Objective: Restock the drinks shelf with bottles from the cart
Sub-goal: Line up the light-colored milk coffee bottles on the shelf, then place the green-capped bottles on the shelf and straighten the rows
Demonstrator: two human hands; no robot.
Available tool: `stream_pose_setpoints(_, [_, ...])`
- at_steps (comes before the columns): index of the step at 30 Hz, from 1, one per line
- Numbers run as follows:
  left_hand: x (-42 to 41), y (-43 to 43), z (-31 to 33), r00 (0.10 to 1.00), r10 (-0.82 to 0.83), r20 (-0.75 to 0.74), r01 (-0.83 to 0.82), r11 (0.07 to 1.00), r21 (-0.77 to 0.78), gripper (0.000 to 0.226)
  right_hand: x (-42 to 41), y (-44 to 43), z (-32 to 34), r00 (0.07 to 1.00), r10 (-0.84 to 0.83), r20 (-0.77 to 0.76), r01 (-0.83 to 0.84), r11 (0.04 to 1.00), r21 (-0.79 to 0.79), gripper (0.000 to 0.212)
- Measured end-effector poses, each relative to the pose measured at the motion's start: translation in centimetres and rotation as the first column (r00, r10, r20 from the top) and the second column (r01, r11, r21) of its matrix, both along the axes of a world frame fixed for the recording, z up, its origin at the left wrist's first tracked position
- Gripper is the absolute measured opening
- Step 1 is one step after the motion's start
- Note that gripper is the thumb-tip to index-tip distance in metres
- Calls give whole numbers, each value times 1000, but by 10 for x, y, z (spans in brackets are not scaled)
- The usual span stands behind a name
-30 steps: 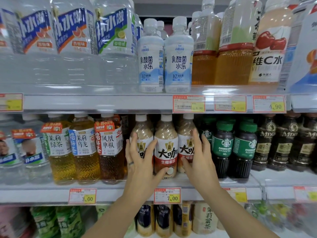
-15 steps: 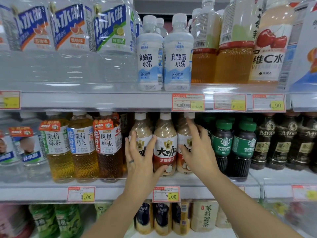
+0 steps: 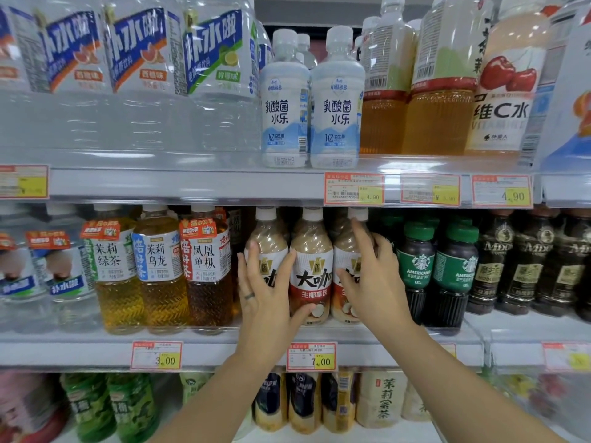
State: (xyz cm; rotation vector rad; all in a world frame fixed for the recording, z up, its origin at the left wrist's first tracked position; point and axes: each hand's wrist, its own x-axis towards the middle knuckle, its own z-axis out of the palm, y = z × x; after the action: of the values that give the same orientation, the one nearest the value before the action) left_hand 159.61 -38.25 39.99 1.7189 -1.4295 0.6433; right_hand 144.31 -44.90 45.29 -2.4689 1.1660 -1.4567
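Note:
Three tan latte bottles with white caps stand side by side on the middle shelf. My left hand lies flat against the front of the left latte bottle, fingers straight, with the thumb touching the lower part of the middle latte bottle. My right hand holds the right latte bottle: the index finger reaches up near its cap and the other fingers curl round its right side. The cart is out of view.
Yellow tea bottles stand left of the lattes, green-capped Americano bottles and dark coffee bottles to the right. White yoghurt drinks and large water bottles fill the upper shelf. More bottles sit on the lower shelf.
My right hand has slid up the right latte bottle and its fingers have curled round its side. My left hand has stayed on the left bottle.

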Motion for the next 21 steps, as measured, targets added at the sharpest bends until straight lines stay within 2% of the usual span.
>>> stream_pose_setpoints(7, [-1, 3, 2, 1000, 23, 3, -23, 1000, 4, 97, -8, 9, 1, 996, 19, -84, -17, 999, 30, 82])
stream_pose_setpoints(11, [-5, 7, 4, 997, 52, 63, -53, 999, 5, 89, -19, 13, -2, 989, 48, -139, -42, 998, 49, 74])
stream_pose_setpoints(16, [-10, 10, 9, 995, 73, 67, -75, 997, 31, 92, -29, 18, -1, 982, 115, -148, -110, 993, 41, 70])
stream_pose_setpoints(18, [-19, 14, 11, 995, 56, 85, -55, 998, -18, 86, -50, 23, 5, 988, 133, -75, -138, 989, -56, 60])
stream_pose_setpoints(21, [-45, 19, 20, 977, -50, 205, 68, 994, -82, 60, -92, 16, 9, 964, 94, 250, -43, 978, -204, 39])
